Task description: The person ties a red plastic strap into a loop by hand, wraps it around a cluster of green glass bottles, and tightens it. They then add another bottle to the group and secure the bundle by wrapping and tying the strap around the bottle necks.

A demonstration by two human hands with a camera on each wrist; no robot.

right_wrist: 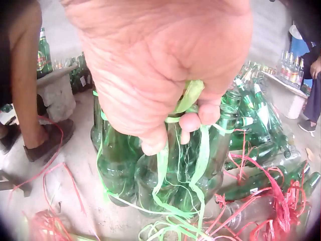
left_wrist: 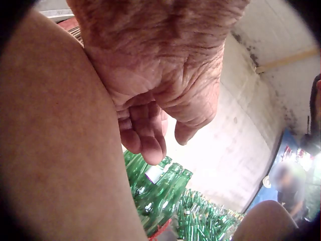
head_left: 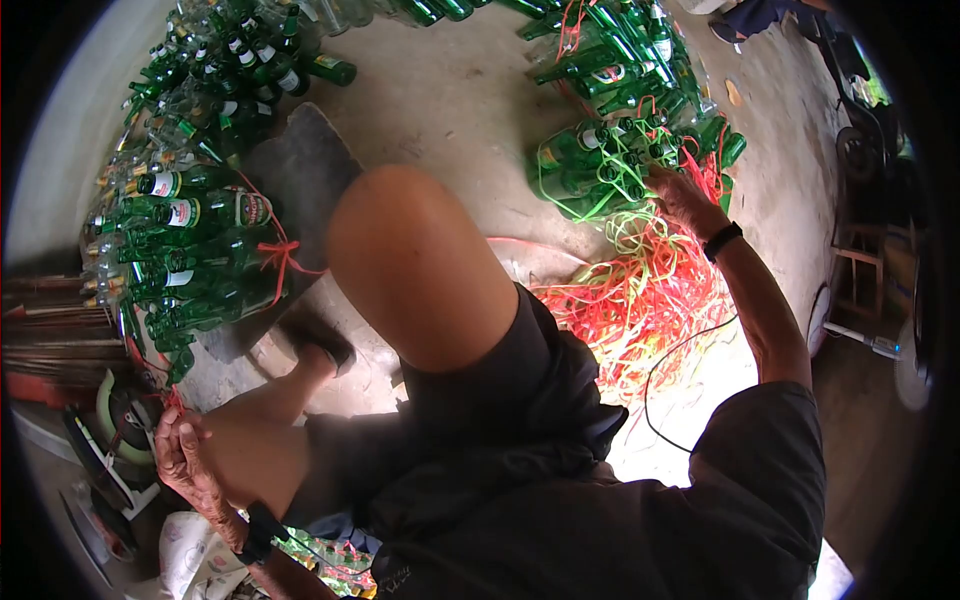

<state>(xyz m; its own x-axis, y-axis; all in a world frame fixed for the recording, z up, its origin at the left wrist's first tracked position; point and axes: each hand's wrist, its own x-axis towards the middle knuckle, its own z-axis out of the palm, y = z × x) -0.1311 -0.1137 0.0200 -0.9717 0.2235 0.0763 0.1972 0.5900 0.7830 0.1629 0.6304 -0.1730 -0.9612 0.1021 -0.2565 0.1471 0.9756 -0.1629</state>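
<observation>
A cluster of green bottles [head_left: 575, 165] stands upright on the floor, wound with light green plastic strap [right_wrist: 201, 163]. At its near side the right hand [head_left: 685, 200] curls its fingers round the strap at the bottle necks; in the right wrist view the hand [right_wrist: 165, 65] covers the tops of several bottles [right_wrist: 118, 165], with strap ends hanging below its fingers. The left hand [head_left: 190, 465] rests against the bent left leg [head_left: 255, 450], its fingers loosely bent and holding nothing; the left wrist view shows that hand [left_wrist: 155, 65] beside the leg.
A heap of red and green strap [head_left: 640, 310] lies right of the knee. Many green bottles [head_left: 190, 230] stand or lie at the left, one bundle tied with red strap [head_left: 280, 255]. More bottles [head_left: 620, 60] lie beyond the cluster. Another person [right_wrist: 313, 75] is at the far right.
</observation>
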